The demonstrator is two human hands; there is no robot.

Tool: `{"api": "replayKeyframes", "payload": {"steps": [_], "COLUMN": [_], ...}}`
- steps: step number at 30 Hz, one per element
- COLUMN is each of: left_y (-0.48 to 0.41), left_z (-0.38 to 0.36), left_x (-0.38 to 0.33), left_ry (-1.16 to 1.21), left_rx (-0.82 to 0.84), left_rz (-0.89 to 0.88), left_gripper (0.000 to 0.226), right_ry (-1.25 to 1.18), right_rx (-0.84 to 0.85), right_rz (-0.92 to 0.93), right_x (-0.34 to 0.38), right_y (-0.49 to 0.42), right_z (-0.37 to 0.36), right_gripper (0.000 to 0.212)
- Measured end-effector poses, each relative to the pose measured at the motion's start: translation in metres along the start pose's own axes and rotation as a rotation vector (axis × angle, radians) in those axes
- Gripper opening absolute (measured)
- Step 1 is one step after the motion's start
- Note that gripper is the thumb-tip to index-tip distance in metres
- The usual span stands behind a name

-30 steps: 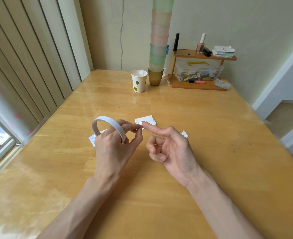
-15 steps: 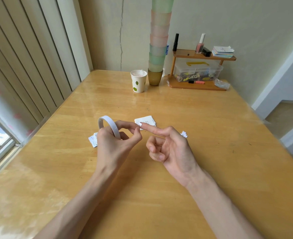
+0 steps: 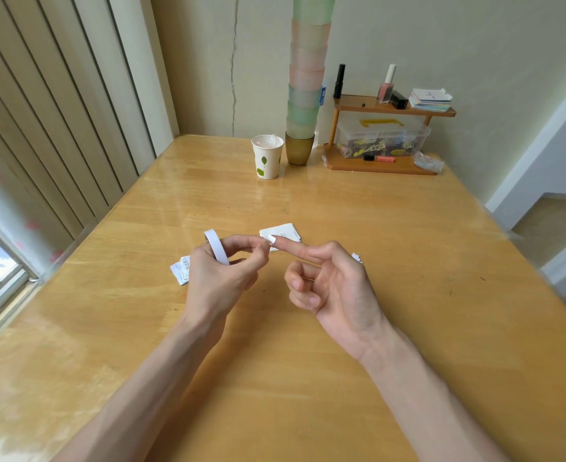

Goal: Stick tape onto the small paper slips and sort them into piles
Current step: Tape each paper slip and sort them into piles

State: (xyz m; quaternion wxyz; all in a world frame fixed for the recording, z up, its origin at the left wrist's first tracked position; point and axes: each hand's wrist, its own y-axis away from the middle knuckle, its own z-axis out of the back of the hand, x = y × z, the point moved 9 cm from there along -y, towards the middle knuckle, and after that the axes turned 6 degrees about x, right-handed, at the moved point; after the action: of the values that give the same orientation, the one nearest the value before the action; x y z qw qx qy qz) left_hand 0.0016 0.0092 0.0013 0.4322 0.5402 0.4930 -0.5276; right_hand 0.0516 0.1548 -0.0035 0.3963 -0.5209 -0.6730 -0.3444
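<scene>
**Desk:** What is in your hands over the worktop (image 3: pixel 408 248)?

**Me:** My left hand (image 3: pixel 221 278) grips the white tape roll (image 3: pixel 215 249). The ring stands on edge over my curled fingers, and the thumb and forefinger close together at the tip of my right forefinger. My right hand (image 3: pixel 334 288) points that one finger straight out with a white bit of tape (image 3: pixel 272 240) stuck on its tip. Its other three fingers curl in on nothing.

**Desk:** And the slips?

**Me:** One pile of paper slips (image 3: pixel 283 232) lies flat just beyond my fingertips. A second pile (image 3: pixel 181 270) is half hidden behind my left hand, and a scrap (image 3: pixel 356 257) peeks out past my right knuckles. The print on both piles is too small to read.

**Desk:** Any labels?

**Me:** Only a green leaf printed on the paper cup (image 3: pixel 267 156) at the far edge, beside a tall stack of tumblers (image 3: pixel 308 71)
</scene>
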Motion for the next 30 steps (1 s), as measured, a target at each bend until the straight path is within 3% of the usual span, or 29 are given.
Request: {"api": "replayKeyframes", "payload": {"steps": [14, 21, 30], "left_y": [0.004, 0.001, -0.002], "left_z": [-0.001, 0.003, -0.005], "left_x": [-0.013, -0.005, 0.005], "left_ry": [-0.098, -0.142, 0.048], "left_rx": [-0.002, -0.037, 0.064], "left_rz": [-0.120, -0.076, 0.036], "left_gripper": [0.009, 0.015, 0.019], "right_ry": [0.077, 0.153, 0.055], "right_rx": [0.003, 0.020, 0.008], "right_rz": [0.011, 0.019, 0.002], "right_x": [0.003, 0.002, 0.001], "right_y": [0.002, 0.001, 0.001], "right_z": [-0.003, -0.006, -0.004], "right_gripper": [0.043, 0.048, 0.045]}}
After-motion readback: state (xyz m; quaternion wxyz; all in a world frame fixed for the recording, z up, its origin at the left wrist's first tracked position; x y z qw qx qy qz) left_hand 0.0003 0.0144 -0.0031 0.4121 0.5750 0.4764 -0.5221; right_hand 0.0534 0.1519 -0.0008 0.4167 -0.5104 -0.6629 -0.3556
